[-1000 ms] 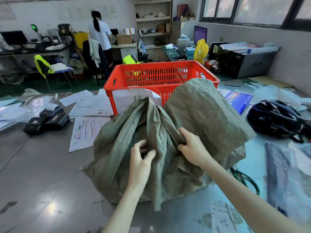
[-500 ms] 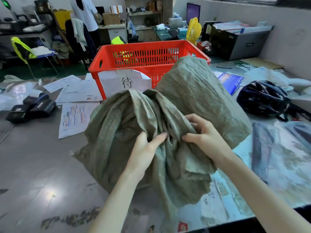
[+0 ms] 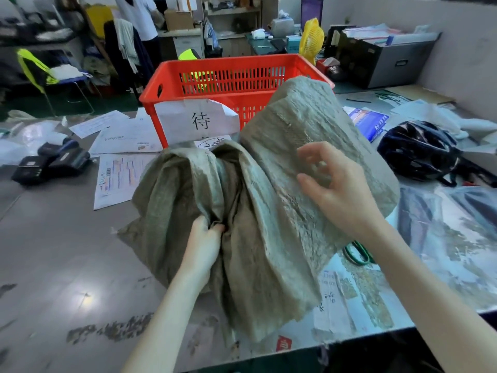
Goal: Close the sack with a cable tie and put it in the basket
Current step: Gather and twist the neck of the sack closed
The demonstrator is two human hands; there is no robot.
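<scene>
surface: we see a grey table [image 3: 53,254], papers [image 3: 115,179] scattered on it
sack [image 3: 269,211]: on the table, just in front of the red basket [image 3: 228,68]
left hand [image 3: 203,243]: pinching sack folds
right hand [image 3: 336,184]: fingers spread, above the sack
room: cluttered office, shelves [image 3: 231,12] at the back

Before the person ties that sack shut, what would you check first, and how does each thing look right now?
1. Neck of the grey-green woven sack gathered: not ok, only partly bunched.
2. Left hand gripping the bunched folds: ok.
3. Right hand holding fabric: not ok, fingers spread open over the sack.
4. Cable tie ready: cannot tell, none in either hand; the thin black strip on the table beyond the sack may be one.
5. Red plastic slatted basket within reach behind the sack: ok.
6. Room inside the basket: cannot tell, its floor is hidden.
</scene>
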